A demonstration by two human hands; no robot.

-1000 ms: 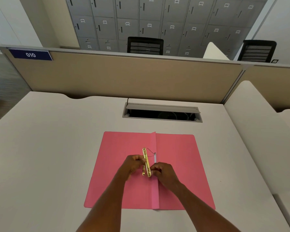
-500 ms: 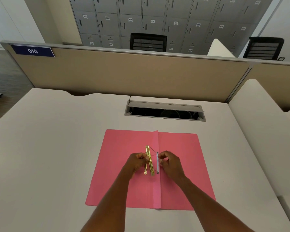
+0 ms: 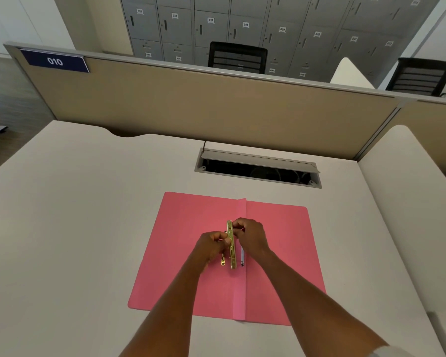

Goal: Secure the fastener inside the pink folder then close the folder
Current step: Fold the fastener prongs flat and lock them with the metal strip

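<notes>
The pink folder (image 3: 180, 253) lies open and flat on the desk, spine running toward me. At the middle of the spine stands the gold metal fastener bar (image 3: 231, 244), lifted on edge, with a white strip (image 3: 242, 257) beside it on the spine. My left hand (image 3: 211, 246) pinches the bar from the left side near its middle. My right hand (image 3: 251, 235) grips the bar's far end from the right, fingers curled over a thin prong there. A small gold piece (image 3: 223, 261) hangs below my left hand.
A cable hatch (image 3: 258, 167) with its lid raised sits in the desk (image 3: 75, 215) just beyond the folder. A beige partition (image 3: 191, 106) closes off the far edge. A second desk (image 3: 410, 202) adjoins on the right. Black chairs and grey lockers stand behind.
My right hand has moved from the near end of the fastener up the spine to its far end. My left hand has kept its hold on the bar.
</notes>
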